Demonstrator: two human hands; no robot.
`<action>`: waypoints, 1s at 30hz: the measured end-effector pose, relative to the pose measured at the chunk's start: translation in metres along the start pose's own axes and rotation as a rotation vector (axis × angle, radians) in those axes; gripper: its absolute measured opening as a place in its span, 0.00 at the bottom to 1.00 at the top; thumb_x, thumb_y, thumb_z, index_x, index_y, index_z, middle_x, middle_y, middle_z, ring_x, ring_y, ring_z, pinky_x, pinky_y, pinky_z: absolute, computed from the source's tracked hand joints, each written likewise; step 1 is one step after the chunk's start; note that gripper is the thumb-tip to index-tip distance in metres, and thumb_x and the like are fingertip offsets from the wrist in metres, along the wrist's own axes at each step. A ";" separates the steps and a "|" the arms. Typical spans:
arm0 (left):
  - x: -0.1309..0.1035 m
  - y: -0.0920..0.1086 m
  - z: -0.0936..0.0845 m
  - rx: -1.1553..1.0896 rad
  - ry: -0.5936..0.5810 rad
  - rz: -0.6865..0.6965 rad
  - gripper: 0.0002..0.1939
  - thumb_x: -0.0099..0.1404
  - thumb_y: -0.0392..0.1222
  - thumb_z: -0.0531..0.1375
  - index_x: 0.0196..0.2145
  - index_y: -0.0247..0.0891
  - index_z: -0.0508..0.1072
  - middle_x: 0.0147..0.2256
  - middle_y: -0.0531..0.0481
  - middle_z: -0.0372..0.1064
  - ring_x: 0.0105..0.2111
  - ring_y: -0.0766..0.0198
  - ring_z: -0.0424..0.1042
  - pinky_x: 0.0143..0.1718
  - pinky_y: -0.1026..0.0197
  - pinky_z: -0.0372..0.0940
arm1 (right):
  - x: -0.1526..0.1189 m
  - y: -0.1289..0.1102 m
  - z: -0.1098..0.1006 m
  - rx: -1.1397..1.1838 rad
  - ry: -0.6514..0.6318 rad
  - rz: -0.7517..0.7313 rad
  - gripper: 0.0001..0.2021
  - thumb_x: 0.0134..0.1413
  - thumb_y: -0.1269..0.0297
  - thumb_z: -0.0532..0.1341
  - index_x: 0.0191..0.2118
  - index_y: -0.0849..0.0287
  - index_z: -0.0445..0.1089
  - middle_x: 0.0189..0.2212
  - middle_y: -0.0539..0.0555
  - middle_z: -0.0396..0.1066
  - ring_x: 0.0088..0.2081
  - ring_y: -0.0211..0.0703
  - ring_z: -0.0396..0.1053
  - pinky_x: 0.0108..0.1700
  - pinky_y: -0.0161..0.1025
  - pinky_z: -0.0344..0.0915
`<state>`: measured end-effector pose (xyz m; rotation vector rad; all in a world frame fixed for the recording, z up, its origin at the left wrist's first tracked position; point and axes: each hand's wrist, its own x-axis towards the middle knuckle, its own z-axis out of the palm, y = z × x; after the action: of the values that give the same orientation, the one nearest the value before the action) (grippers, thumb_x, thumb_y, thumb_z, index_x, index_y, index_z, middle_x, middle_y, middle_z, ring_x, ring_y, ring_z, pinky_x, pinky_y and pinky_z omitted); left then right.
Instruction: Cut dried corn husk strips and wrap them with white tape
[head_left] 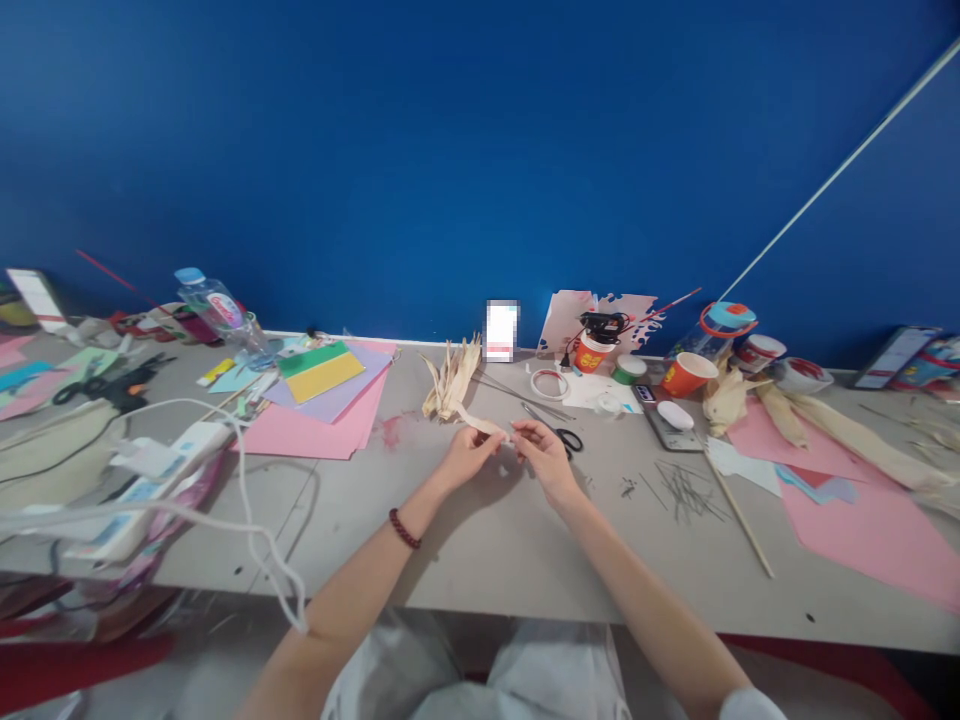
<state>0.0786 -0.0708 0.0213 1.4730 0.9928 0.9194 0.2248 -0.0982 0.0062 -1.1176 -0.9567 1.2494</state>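
Observation:
A pale strip of dried corn husk [484,424] stretches across the fingers of my two hands above the table. My left hand [472,452], with a dark beaded bracelet at the wrist, pinches the strip. My right hand [541,455] is closed at the strip's right end, its fingertips close to the left ones; the exact pinch point is small and partly hidden. Just beyond my left hand lies a bundle of dried corn husks [448,385]. Black-handled scissors [570,440] rest beside my right hand, partly covered by it.
A phone [501,332] leans on the blue wall. Cut wires [690,492], a wooden stick [739,510] and an orange paper cup [688,374] are at right. Pink paper [300,435], a plastic bottle [217,305] and a power strip [161,485] with white cables occupy the left.

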 end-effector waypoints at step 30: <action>0.032 -0.027 -0.051 -0.626 0.529 -0.066 0.13 0.46 0.46 0.65 0.18 0.34 0.68 0.18 0.54 0.63 0.19 0.73 0.61 0.20 0.69 0.53 | -0.047 -0.027 -0.082 -1.340 -0.006 -0.140 0.09 0.56 0.65 0.51 0.36 0.58 0.67 0.38 0.56 0.69 0.38 0.45 0.68 0.38 0.37 0.60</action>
<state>0.0394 -0.0207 0.0011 0.6771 0.9869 1.4528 0.3055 -0.1530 0.0170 -1.9677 -1.9212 0.3603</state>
